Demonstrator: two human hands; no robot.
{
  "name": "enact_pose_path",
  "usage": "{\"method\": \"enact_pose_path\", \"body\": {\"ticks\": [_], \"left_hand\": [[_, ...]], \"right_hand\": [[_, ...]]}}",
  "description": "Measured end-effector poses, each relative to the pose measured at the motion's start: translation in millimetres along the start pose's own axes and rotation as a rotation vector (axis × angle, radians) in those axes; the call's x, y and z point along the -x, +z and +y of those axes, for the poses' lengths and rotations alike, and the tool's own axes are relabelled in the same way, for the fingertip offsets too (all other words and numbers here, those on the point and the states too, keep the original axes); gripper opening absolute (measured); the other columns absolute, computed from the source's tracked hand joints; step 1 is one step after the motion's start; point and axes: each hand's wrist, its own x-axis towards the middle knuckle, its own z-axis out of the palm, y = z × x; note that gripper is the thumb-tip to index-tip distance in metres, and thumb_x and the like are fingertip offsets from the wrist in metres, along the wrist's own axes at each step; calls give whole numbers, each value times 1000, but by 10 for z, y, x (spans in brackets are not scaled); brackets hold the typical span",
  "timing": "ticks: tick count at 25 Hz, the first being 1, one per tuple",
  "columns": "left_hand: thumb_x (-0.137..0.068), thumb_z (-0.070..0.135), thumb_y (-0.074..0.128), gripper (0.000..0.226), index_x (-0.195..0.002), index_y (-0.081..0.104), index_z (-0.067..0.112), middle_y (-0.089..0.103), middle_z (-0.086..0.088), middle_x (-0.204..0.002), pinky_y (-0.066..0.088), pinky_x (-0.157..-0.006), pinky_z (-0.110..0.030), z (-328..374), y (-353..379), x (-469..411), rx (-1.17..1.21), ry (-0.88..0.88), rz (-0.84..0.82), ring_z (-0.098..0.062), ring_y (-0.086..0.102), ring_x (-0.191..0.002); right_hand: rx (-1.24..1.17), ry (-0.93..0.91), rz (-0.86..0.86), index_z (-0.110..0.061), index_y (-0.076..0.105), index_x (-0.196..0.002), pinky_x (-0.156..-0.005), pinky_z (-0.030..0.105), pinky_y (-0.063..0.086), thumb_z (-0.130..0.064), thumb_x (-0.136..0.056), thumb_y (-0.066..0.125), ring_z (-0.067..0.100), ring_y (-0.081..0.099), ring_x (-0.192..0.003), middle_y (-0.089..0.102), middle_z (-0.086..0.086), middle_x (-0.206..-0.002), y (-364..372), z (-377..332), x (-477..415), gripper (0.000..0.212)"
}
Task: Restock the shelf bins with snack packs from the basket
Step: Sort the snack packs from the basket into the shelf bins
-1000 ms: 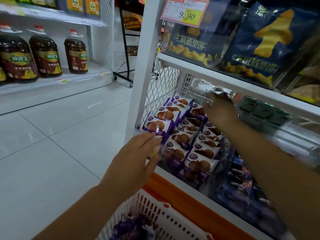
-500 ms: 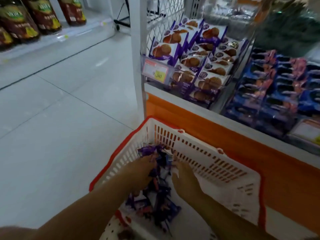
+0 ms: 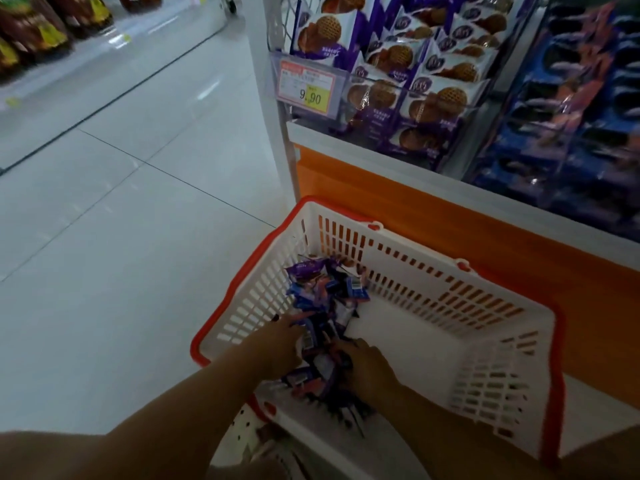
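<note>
A: What are the hands doing?

B: Both reach down into the basket point(image 3: 433, 278), a white slotted one with a red rim. The left hand point(image 3: 282, 341) lies on a heap of snack packs point(image 3: 322, 296) with its fingers stretched out. That grip is open and only touches the wrappers. The right hand point(image 3: 369, 370) has its fingers bent down into the near end of the heap. Blur hides whether that grip has closed on a pack.

A: Where are the packs?

B: They are purple and blue wrappers piled along the basket's left wall. The basket's white bottom shows to their right.

A: And around the basket?

B: A pale tiled floor point(image 3: 121, 220) spreads to its left. Just beyond the basket is an orange panel point(image 3: 450, 230) under a white shelf edge. Above that sits a clear-fronted bin point(image 3: 377, 95) of purple waffle packs, with a price tag point(image 3: 308, 88) reading 9.90. Right of the bin are rows of dark blue packs point(image 3: 571, 116). Far across the floor, up and left of the basket, bottles point(image 3: 34, 29) of dark liquid stand on a low shelf.
</note>
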Motion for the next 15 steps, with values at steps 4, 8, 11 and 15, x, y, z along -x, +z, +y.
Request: {"method": "enact_pose_path", "body": {"ticks": [4,8,11,15], "left_hand": [[-96,21,57,57,-149,36,25,41,-5,-148,45,-102,-36,274,-217,98,308,5,73,-25,49,-125],[-96,17,60,26,-121,63,16,67,-10,-119,58,-82,-32,662,-508,303,1013,31,7,-21,68,-98],[-94,17,63,19,-112,68,14,74,-3,-102,59,-80,-30,905,-602,419,1225,36,32,-16,71,-93],[-85,31,72,30,-115,68,26,73,4,-110,56,-89,-34,1132,-620,497,1359,133,-42,-15,68,-104]], "right_hand": [[-803,198,35,-18,54,-106,-62,18,49,-28,-90,67,14,62,-81,63,1,-101,-701,-305,339,23],[-1061,129,89,-9,67,-104,-61,28,48,-26,-88,69,16,60,-59,69,6,-83,-1262,-418,778,23],[-1099,117,176,-10,71,-99,-58,28,44,-29,-87,69,15,54,-55,65,3,-69,-1458,-399,1045,23],[-1074,98,235,-10,71,-100,-56,26,45,-36,-86,69,13,53,-55,65,2,-67,-1604,-397,1261,31]]}}
